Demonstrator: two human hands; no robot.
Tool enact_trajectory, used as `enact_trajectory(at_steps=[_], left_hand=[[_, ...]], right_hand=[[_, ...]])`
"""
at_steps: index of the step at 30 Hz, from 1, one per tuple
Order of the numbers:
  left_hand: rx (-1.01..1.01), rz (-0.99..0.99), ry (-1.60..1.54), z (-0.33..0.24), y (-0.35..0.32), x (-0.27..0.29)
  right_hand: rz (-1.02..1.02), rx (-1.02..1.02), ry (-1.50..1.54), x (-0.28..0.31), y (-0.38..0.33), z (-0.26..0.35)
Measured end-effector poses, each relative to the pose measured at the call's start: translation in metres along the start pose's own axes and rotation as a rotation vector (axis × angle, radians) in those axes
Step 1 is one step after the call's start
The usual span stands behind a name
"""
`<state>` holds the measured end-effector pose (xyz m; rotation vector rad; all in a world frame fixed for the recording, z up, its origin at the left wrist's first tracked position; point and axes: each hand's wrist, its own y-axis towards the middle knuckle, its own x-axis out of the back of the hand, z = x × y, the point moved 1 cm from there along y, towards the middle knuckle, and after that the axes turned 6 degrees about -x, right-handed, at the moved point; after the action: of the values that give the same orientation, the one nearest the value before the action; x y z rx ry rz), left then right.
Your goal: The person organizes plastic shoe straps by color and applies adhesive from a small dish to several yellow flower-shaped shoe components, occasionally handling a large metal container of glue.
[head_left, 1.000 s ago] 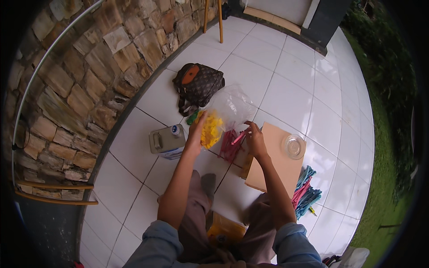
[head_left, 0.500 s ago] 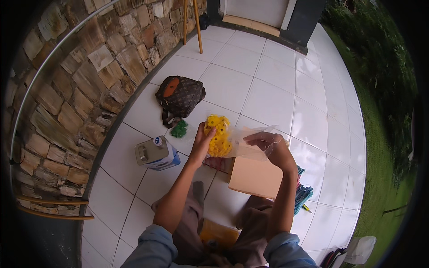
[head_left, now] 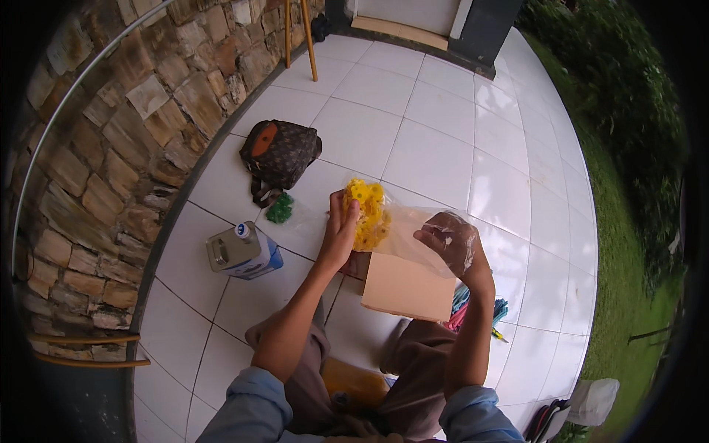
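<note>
My left hand is closed round the lower part of a clear plastic bag, its thumb lying over a clump of yellow plastic flowers inside. The bag's loose clear end stretches right to my right hand. Shiny film covers that hand, which seems to be inside the bag's mouth. Its fingers are bent inward, and whatever they grip cannot be made out. Below the bag stands a tan cardboard box, between and just beyond my knees.
Left of the box are a rectangular metal can, a small bag of green pieces and a brown patterned backpack. Coloured bundles and a yellow cutter lie right. A stone wall borders the tiled floor.
My right hand's fingers, stretched toward the flowers before, are now bent in, with film over more of the hand. The flowers have tilted slightly. The whole view has shifted a little.
</note>
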<state>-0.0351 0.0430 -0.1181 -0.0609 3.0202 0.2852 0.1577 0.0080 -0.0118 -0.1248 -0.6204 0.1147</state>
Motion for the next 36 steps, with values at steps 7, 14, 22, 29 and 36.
enact_trajectory(at_steps=[7,14,22,29,36], left_hand=[[0.035,-0.004,0.009,0.012,0.002,-0.014],[0.057,0.017,-0.149,0.011,0.003,-0.022],[0.136,0.165,-0.171,-0.002,0.001,-0.018],[0.197,0.139,-0.181,0.014,-0.004,-0.009],[0.228,0.161,-0.169,0.002,-0.004,0.0]], right_hand=[[0.117,0.21,0.082,-0.009,0.006,-0.015],[0.02,0.331,0.367,-0.042,0.018,-0.038],[-0.274,0.34,0.288,-0.045,0.019,-0.036],[-0.255,0.42,0.191,-0.057,0.027,-0.035],[-0.183,0.403,0.294,-0.068,0.03,-0.023]])
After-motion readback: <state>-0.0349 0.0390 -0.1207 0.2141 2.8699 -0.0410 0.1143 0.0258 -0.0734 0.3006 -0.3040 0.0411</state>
